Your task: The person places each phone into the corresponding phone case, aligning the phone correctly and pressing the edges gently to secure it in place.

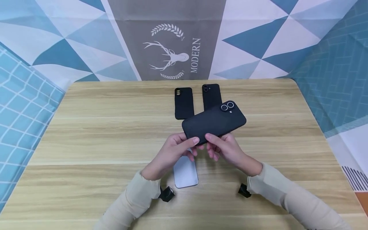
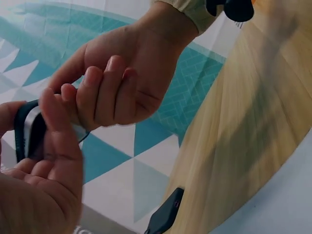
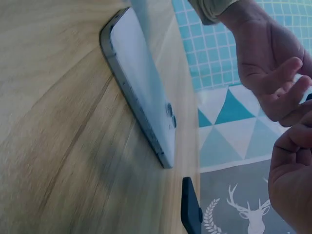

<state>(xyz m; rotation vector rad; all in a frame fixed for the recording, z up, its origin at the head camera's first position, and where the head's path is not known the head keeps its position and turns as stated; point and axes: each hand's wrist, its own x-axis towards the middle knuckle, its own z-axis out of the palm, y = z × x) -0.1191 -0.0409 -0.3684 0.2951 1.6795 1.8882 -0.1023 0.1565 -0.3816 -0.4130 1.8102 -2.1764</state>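
Note:
Both hands hold a phone in a black case point(image 1: 214, 123) above the table, tilted, its two silver-ringed camera lenses at the upper right. My left hand point(image 1: 178, 147) pinches its lower left part, thumb on the back. My right hand point(image 1: 225, 147) pinches the lower edge close beside, thumb also on the back. A silver rim shows inside the black case edge point(image 2: 20, 129) in the left wrist view. Beneath the left hand, a white phone point(image 1: 186, 172) lies on the table, its top end hidden by the fingers in the head view.
Toward the back of the wooden table point(image 1: 100, 137) lie a black phone case point(image 1: 184, 103) and another black phone or case point(image 1: 211, 95), partly covered by the held phone. Patterned cloth point(image 1: 247, 38) hangs behind the table. Small black cameras point(image 1: 167, 194) sit at the wrists.

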